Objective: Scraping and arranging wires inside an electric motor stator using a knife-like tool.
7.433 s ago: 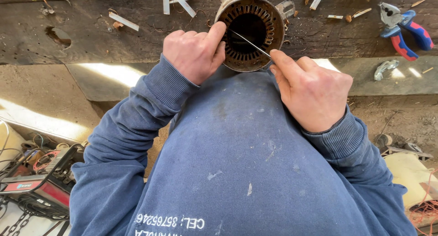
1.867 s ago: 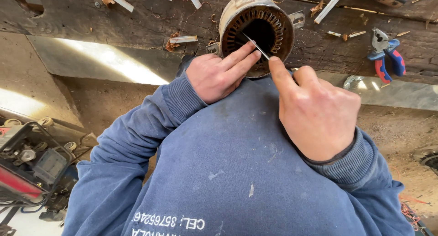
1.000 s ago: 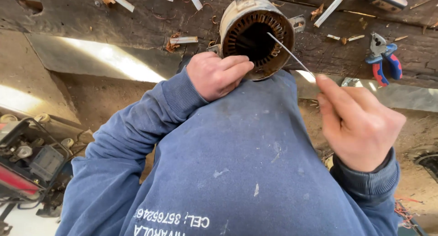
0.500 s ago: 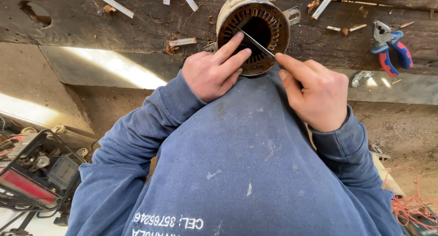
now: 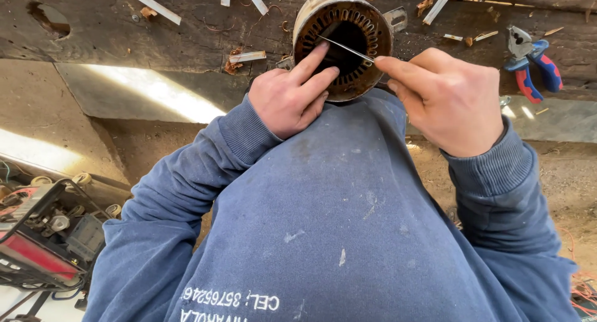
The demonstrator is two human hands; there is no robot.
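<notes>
A round rusty motor stator [image 5: 367, 23] with slotted inner teeth lies on a dark worn wooden workbench [image 5: 112, 36], its opening facing me. My left hand [image 5: 289, 98] rests on its lower left rim, index finger reaching into the bore. My right hand [image 5: 444, 101] pinches a thin grey strip [image 5: 348, 49], which runs slantwise across the bore towards the left fingertip. Blue sweatshirt sleeves cover both arms.
Red-and-blue handled pliers [image 5: 528, 64] lie on the bench to the right. Pale strips [image 5: 158, 8] and copper scraps [image 5: 233, 64] are scattered over the bench. A machine with a red body and cables [image 5: 43, 235] stands on the ground at lower left.
My right hand drew the strip out to the right a second ago, then came back. The strip now lies across the stator bore again, with my left index finger stretched further in.
</notes>
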